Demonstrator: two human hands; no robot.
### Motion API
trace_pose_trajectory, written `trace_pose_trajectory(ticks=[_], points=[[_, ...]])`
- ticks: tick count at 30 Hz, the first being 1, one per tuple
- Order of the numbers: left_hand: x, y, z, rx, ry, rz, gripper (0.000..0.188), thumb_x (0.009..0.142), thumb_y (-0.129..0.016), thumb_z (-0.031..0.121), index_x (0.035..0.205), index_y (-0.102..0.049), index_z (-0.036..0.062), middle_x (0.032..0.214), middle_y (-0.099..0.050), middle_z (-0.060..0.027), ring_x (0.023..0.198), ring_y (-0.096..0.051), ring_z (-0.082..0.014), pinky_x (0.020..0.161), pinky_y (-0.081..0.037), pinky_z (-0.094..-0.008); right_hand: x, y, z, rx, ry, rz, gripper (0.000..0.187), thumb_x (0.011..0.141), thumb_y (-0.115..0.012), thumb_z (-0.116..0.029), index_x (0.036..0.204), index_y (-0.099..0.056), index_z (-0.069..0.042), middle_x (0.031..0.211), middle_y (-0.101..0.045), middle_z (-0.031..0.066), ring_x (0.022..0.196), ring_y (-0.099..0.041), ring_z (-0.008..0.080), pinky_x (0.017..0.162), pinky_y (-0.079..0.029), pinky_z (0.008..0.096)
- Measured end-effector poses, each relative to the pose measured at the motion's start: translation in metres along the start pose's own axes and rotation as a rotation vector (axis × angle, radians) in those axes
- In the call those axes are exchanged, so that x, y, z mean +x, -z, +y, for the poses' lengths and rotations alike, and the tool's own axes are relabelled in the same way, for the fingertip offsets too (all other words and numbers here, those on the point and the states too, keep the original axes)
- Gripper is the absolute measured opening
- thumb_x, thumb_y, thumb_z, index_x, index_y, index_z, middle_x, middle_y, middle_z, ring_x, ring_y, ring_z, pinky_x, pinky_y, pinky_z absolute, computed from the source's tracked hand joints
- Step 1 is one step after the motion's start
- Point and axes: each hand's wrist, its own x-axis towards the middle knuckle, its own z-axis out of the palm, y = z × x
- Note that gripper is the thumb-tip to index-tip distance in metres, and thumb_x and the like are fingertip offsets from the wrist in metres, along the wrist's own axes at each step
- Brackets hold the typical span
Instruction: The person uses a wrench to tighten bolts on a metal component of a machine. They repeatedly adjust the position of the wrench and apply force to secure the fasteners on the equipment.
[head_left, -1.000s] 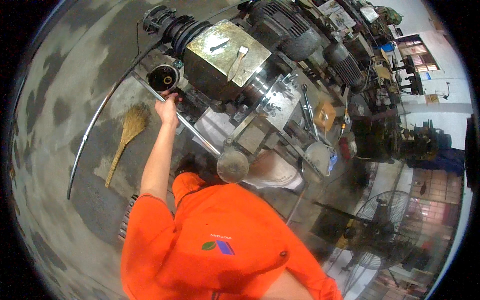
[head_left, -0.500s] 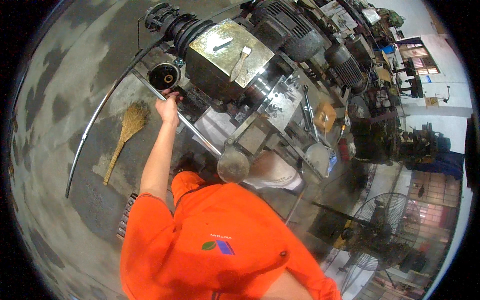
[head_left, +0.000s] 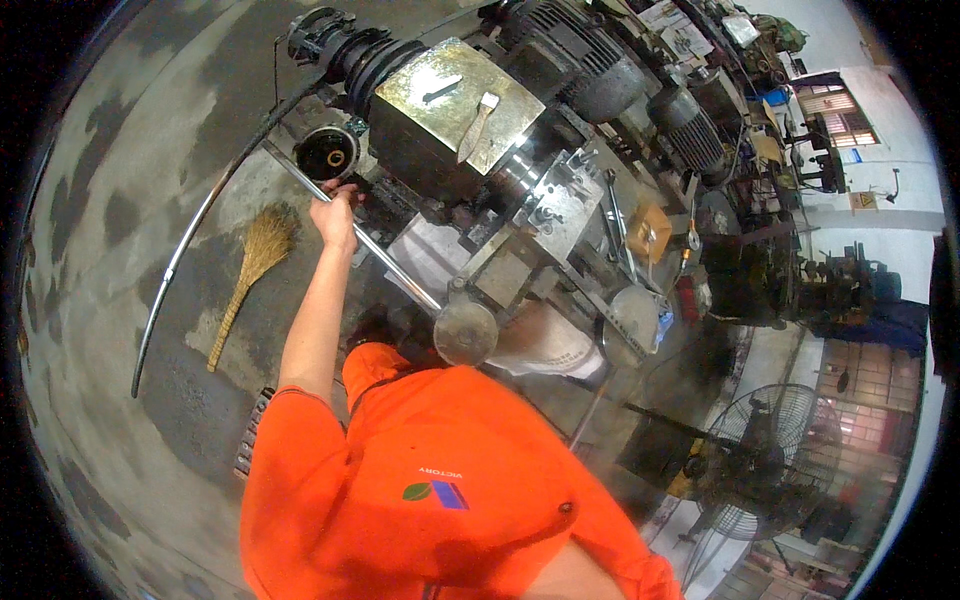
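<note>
My left hand [head_left: 338, 215] reaches forward to a long shiny metal rod [head_left: 395, 270] that runs slantwise along the near side of a lathe-like machine. The fingers are closed round the rod, with the fingertips partly hidden behind it. Just beyond the hand is a round black cup-shaped part [head_left: 328, 153] with a brass-coloured ring inside. My right hand is out of sight; only the orange sleeve [head_left: 640, 570] on that side shows at the lower edge.
A paintbrush [head_left: 478, 130] and a small dark tool [head_left: 442, 90] lie on the metal housing [head_left: 420, 110]. Spanners [head_left: 615, 215] rest at the right. A straw broom [head_left: 258, 260] and a hose [head_left: 185, 240] are at left. A large fan [head_left: 765, 455] stands at lower right.
Almost nothing differs; the view has shifted very slightly. My left hand stays at the same place on the rod.
</note>
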Motion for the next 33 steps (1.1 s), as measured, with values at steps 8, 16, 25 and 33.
trace_pose_trajectory(ticks=[8,16,25,33], points=[[0.001,0.003,0.004,0.035,0.028,0.022,0.025,0.074,-0.058,-0.009,0.096,-0.048,-0.0038,0.081,-0.057,-0.0142,0.063,-0.059,-0.0210,0.055,-0.053,-0.0317,0.009,-0.006,0.007,-0.003,0.020,0.006,0.022,0.063,-0.066,-0.018,0.049,-0.054,-0.006,0.049,-0.053,0.0073,0.043,-0.055,0.0197,0.039,-0.040,0.0312],[0.003,0.004,0.000,0.008,0.002,-0.003,0.024,0.076,-0.054,-0.008,0.098,-0.047,-0.0032,0.082,-0.059,-0.0144,0.067,-0.061,-0.0222,0.056,-0.053,-0.0321,0.025,-0.016,0.017,-0.050,0.009,0.043,0.020,0.063,-0.065,-0.017,0.050,-0.055,-0.006,0.048,-0.053,0.0076,0.042,-0.054,0.0209,0.039,-0.039,0.0315],[0.004,0.004,-0.004,-0.048,0.028,0.027,0.023,0.072,-0.060,-0.008,0.092,-0.050,-0.0018,0.075,-0.059,-0.0123,0.059,-0.060,-0.0227,0.053,-0.049,-0.0318,0.053,-0.037,0.063,0.015,0.232,0.013,0.019,0.065,-0.062,-0.016,0.050,-0.054,-0.006,0.048,-0.051,0.0079,0.041,-0.053,0.0225,0.038,-0.038,0.0324],[0.006,0.005,0.002,-0.004,-0.043,-0.001,0.022,0.075,-0.053,-0.010,0.096,-0.048,-0.0041,0.079,-0.060,-0.0155,0.062,-0.060,-0.0216,0.052,-0.050,-0.0309,0.023,0.018,0.017,0.217,0.337,-0.226,0.023,0.071,-0.057,-0.012,0.049,-0.053,-0.006,0.046,-0.047,0.0097,0.039,-0.046,0.0210,0.039,-0.036,0.0342]])
